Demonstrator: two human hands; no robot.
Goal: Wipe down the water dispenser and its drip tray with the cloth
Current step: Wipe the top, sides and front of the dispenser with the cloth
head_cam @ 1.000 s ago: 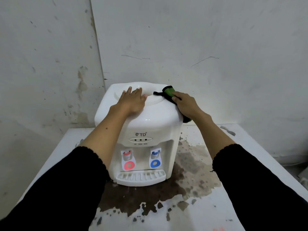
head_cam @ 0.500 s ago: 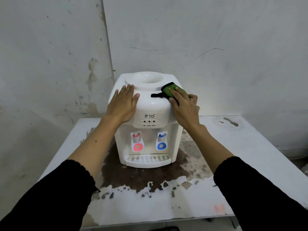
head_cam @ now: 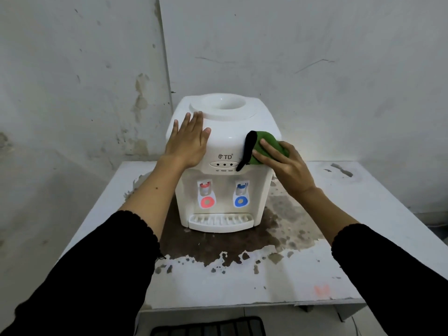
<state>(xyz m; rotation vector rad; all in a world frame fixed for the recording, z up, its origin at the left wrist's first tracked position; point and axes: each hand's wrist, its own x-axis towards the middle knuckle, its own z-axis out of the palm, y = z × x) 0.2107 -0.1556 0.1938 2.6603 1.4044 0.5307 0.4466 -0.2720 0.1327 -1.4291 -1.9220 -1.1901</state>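
Centrally, white dispenser (head_cam: 223, 151) on stained desk (head_cam: 351, 251), drip tray (head_cam: 220, 222) at its foot, left hand (head_cam: 188, 141) flat against its left shoulder, fingers straight, right hand (head_cam: 286, 166) pressing green cloth (head_cam: 263, 147) to its right front, fingers extended, red tap (head_cam: 205, 187) and blue tap (head_cam: 242, 186) below.

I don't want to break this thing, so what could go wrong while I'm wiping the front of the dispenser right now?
The green cloth with a black edge hangs right above the row of indicator buttons; a downward wipe could press them. Below sit the red tap and blue tap, which the cloth could snag. The white water dispenser may slide unless the left hand braces it.
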